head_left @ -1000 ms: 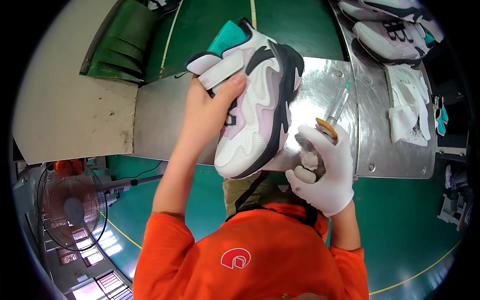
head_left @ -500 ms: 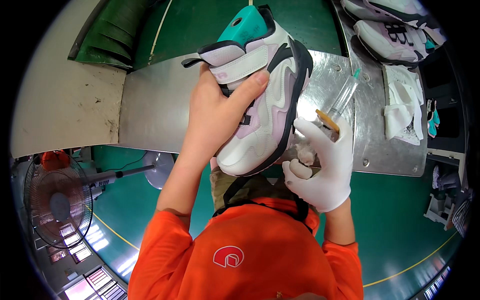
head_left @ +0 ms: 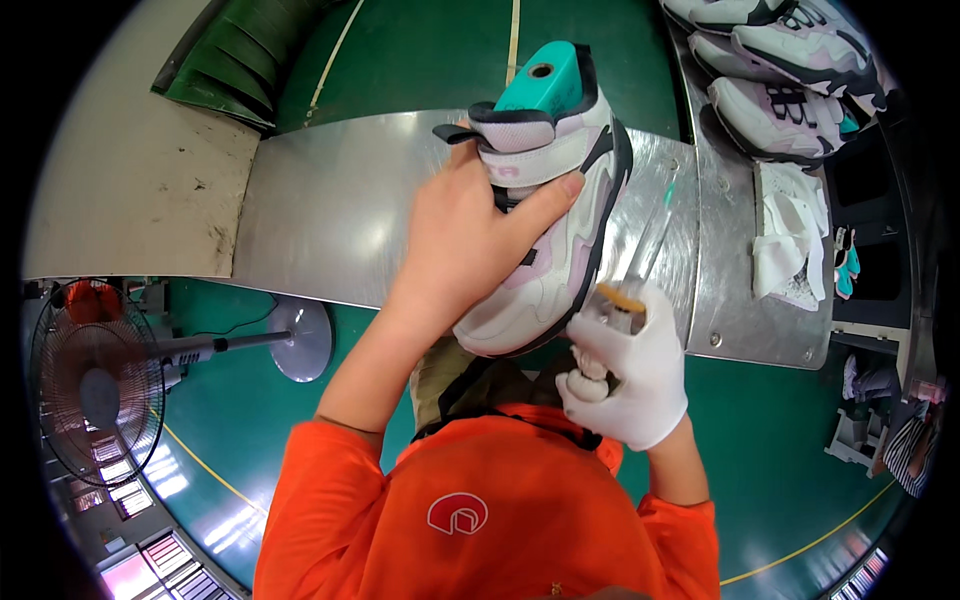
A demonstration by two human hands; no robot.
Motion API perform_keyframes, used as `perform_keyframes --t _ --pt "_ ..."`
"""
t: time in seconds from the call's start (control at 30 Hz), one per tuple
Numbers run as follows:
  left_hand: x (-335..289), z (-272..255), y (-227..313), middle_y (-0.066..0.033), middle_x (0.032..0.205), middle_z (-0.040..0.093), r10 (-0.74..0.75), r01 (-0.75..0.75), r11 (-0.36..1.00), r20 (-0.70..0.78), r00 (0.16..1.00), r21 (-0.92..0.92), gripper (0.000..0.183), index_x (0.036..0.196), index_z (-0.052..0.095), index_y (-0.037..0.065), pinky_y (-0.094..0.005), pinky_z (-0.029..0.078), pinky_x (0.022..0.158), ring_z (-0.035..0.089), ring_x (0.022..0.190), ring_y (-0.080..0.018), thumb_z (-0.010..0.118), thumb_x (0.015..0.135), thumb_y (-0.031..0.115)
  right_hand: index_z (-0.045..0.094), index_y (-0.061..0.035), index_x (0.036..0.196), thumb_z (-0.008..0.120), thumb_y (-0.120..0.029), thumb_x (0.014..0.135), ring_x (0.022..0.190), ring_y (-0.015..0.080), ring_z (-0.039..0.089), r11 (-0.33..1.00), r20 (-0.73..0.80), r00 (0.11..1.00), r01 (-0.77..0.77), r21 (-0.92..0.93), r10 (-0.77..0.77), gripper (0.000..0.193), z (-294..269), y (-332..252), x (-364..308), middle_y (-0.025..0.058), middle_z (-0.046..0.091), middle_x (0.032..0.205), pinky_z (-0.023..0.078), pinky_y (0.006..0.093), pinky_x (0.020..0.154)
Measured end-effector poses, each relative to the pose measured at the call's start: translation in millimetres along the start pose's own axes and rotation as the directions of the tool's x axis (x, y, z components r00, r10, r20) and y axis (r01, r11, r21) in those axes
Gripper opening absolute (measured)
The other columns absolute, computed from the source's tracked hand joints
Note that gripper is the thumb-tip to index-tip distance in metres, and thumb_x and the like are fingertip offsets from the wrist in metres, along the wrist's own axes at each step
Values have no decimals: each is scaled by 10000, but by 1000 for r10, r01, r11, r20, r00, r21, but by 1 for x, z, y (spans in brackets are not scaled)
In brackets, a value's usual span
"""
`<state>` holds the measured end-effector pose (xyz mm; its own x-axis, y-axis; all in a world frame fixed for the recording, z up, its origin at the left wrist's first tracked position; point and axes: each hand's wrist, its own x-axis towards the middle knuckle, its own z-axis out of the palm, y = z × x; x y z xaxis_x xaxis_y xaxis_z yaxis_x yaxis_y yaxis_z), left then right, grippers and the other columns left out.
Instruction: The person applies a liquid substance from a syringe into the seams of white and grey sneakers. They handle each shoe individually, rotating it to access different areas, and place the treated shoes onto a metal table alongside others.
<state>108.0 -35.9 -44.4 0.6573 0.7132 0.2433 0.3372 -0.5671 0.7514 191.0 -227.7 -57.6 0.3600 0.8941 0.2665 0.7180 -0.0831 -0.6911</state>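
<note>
My bare left hand [head_left: 462,232] is closed round a white and pale lilac sneaker [head_left: 572,255] with a black sole edge, its thumb pressing near the strap. The shoe is held toe toward me, and a teal shoe last [head_left: 545,88] sticks out of its opening. Beside the toe, my white-gloved right hand [head_left: 652,372] grips a clear syringe [head_left: 646,248] with a green tip pointing away from me. A tan flange shows at the glove. A crumpled whitish wad [head_left: 590,362] is also between its fingers.
A metal worktop [head_left: 330,210] lies beneath the shoe. More sneakers [head_left: 775,120] are piled at the far right, with white cloths [head_left: 790,235] below them. Green overlapping flaps [head_left: 235,65] hang at the far left; a standing fan [head_left: 100,395] is at the left.
The sneaker and my left hand have shifted right and a little nearer to me. My right hand has moved left and nearer, and the syringe points more straight away.
</note>
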Motion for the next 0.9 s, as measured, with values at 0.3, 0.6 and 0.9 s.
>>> perform_keyframes --t 0.3,0.6,0.9 --pt "20 4 6 -196 1146 645 -60 58 993 -13 998 -107 618 1185 585 -46 -392 496 901 647 1039 -330 739 802 413 638 -63 1056 749 -55 582 997 308 559 988 -408 900 -155 25 152 487 -8 14 -9 200 443 1274 447 374 929" --pt "128 14 -10 -171 1126 659 -60 61 994 14 998 -89 689 1267 506 -34 -340 521 846 665 993 -250 727 805 426 443 25 1350 813 -39 610 783 170 565 969 -584 774 -208 130 244 830 -6 72 -4 188 398 1299 515 277 710" --pt "388 60 -16 -254 1057 679 89 -38 914 -107 990 405 849 1353 382 -40 -460 519 866 662 1001 -413 611 817 578 315 83 1437 889 -253 504 991 339 613 869 -686 656 -490 -68 316 1145 -16 84 -13 223 579 1123 501 415 877"
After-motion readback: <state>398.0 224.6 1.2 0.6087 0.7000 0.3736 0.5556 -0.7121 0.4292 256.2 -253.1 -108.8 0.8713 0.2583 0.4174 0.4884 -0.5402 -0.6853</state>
